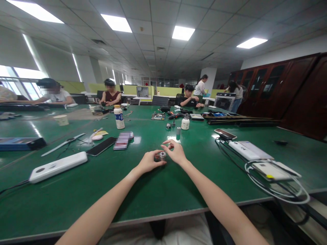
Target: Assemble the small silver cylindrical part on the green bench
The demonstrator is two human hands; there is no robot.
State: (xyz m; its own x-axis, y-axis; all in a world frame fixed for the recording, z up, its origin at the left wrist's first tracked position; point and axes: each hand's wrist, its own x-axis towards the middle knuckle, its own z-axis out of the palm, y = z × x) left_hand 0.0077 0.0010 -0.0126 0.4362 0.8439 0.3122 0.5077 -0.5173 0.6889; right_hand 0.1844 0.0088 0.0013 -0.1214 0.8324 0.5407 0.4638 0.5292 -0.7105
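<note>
A small silver metal cylinder [162,157] with a dark round centre on its top end stands upright on the green table. My left hand [149,161] is closed around it, thumb at the near side and fingers at the left and far side. Just above and right of the cylinder is my right hand [176,152], fingers curved and apart, with nothing visible between them. Beyond the right hand stands a second cylinder [178,133], silver and greenish. Farther back are a white jar [185,123] and small dark metal parts [169,126].
Left on the green table [107,200] lie a white power strip [60,166], a black phone [101,146] and a bottle [119,117]. At right are power banks [242,150] with looped cables [278,183]. Several people sit or stand beyond, one in black [187,100].
</note>
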